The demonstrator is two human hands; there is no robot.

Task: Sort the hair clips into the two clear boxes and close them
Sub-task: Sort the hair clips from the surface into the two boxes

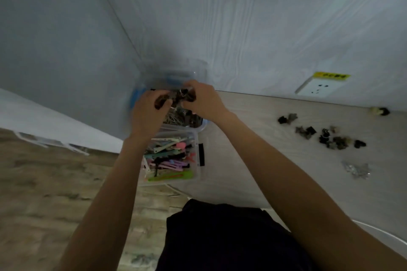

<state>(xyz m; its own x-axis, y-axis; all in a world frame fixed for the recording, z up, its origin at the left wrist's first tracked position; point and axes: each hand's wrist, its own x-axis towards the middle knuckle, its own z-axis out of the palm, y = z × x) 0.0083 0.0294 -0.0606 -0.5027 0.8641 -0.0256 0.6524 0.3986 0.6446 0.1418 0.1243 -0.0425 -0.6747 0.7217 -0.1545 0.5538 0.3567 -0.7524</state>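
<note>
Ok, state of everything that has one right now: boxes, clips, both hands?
Far box: open, holds dark clips.
Near box: open, full of coloured clips.
Loose claw clips: unsorted on the table.
Left hand: grips dark clip.
Right hand: grips dark clips over far box.

A pale wood-grain desk (275,174) carried two clear plastic boxes (176,158) at its left edge, scattered dark claw hair clips (326,136) toward the back right, and a small clear glittery clip (357,170).

Home rm: wall socket (317,90), wood-look floor (44,182).
</note>
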